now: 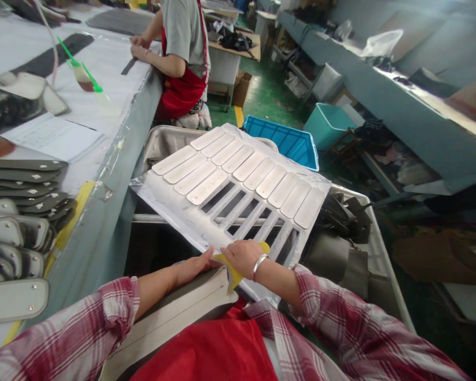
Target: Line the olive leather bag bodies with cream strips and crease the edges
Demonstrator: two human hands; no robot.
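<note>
Yellow piece (pixel 235 276) is pinched in the right hand (pixel 243 257), exposed on both sides of the fingers, at the right end of a long pale strip (pixel 178 309). Left hand (pixel 194 266) is laid by the strip's far edge, fingers extended; whether anything is gripped there cannot be told. Slotted board (pixel 182 218) is seen just beyond both hands.

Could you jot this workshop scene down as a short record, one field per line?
Right hand: holds a yellow piece
Left hand: close by the yellow piece; contact unclear
By left forearm: long pale strip
Ahead: white board with pale rounded tabs
Beyond board: blue crate
Table on the left: another person beside it, in a red apron
</note>
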